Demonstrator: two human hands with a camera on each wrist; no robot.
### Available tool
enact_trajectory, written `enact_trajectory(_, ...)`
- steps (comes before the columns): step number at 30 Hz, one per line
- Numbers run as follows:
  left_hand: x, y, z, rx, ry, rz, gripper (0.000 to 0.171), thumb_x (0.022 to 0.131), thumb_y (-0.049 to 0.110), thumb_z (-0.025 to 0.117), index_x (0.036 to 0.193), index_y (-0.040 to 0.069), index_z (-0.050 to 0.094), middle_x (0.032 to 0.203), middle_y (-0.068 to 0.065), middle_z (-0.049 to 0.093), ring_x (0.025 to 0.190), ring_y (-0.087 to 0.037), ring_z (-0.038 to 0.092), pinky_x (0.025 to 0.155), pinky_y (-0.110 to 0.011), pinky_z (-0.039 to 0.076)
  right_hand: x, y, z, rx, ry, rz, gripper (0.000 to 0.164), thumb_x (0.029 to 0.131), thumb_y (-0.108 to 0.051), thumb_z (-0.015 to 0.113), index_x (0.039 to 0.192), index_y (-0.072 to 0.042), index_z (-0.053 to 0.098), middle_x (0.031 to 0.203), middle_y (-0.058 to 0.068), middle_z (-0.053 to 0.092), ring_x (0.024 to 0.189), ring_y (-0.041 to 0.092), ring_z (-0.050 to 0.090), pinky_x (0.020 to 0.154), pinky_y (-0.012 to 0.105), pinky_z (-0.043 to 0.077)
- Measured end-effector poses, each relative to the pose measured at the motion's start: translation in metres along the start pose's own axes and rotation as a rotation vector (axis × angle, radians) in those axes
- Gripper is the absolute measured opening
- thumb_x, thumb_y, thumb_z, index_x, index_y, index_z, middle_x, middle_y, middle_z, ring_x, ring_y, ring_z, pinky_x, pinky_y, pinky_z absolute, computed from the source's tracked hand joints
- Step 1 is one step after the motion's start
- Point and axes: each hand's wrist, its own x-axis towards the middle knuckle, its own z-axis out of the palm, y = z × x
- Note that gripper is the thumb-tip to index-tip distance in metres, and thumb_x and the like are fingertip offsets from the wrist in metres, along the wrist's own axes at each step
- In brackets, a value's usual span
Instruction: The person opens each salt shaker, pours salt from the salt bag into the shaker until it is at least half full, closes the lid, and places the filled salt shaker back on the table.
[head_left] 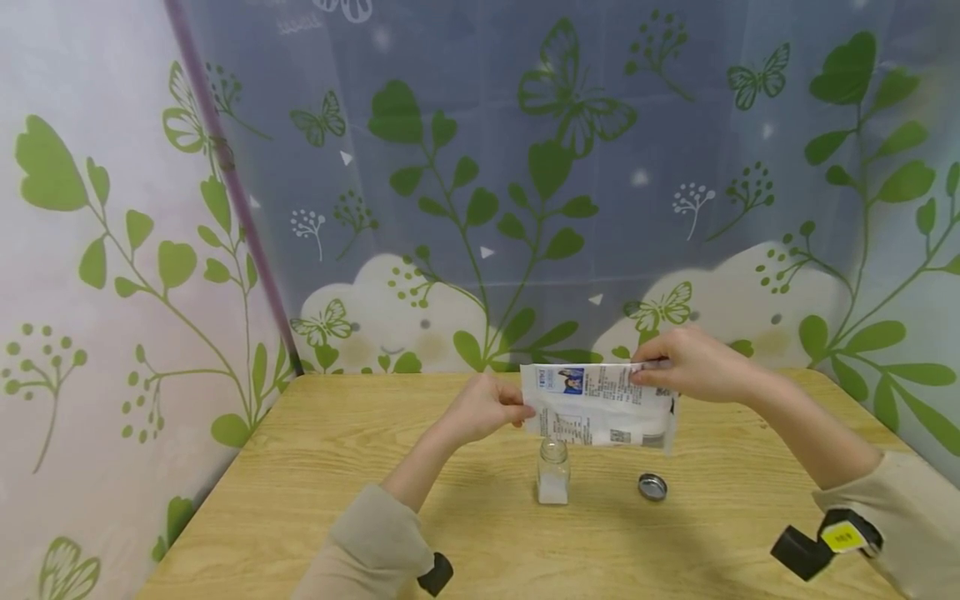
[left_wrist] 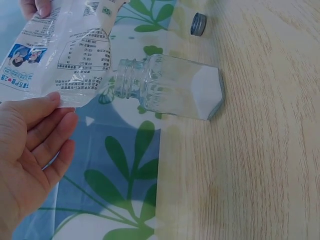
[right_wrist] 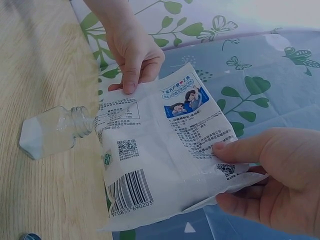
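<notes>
Both hands hold a white printed plastic packet [head_left: 600, 408] sideways above the table, with a blue picture, small print and a barcode on its face. My left hand [head_left: 483, 408] pinches its left end between thumb and fingers. At the opposite end, my right hand [head_left: 690, 365] grips the packet, thumb on the printed face and fingers behind. Just below the packet's lower edge stands an uncapped glass jar [head_left: 553, 475], upright, with white contents in its bottom [left_wrist: 207, 92]. The packet's edge comes right by the jar's threaded mouth [right_wrist: 81, 121].
A round metal lid [head_left: 652, 487] lies on the wooden table [head_left: 480, 542], to the right of the jar. Behind the table hangs a blue curtain [head_left: 465, 167] printed with green leaves and butterflies. Each wrist wears a black camera mount.
</notes>
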Motion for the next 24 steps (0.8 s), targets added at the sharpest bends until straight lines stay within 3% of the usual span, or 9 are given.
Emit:
enact_trajectory(5,-0.0004,-0.0011,-0.0002,-0.005,0.002,0.009,0.018,0.085,0.016,0.067,0.069,0.008,0.070,0.067,-0.007,0.066,0.047,-0.008,0.033,0.045,-0.022,0.026,0.0008,-0.0002,0.0001,0.009,-0.004,0.009,0.009,0.087,-0.012,0.064,0.091,-0.008,0.070,0.069,-0.008,0.059,0.051,0.006,0.041,0.051,0.025,0.038)
enact_trajectory(15,-0.0005,-0.0017,-0.0005,0.020,0.000,0.005,0.018,0.084,0.017,0.067,0.070,0.008,0.070,0.061,0.003,0.063,0.046,-0.008,0.032,0.044,-0.021,0.026,0.0014,0.0011,0.0017,0.003,0.005,0.002,0.008,0.086,-0.012,0.065,0.090,-0.009,0.071,0.070,-0.008,0.061,0.052,0.006,0.044,0.051,0.025,0.040)
enact_trajectory(24,0.0001,-0.0021,0.0004,-0.008,0.014,0.006,0.012,0.083,0.015,0.068,0.076,0.007,0.073,0.063,0.000,0.064,0.048,-0.008,0.035,0.046,-0.021,0.027,0.0020,0.0028,0.0019,0.001,0.008,0.001,0.007,0.086,-0.013,0.065,0.089,-0.010,0.071,0.072,-0.009,0.062,0.054,0.007,0.046,0.052,0.026,0.041)
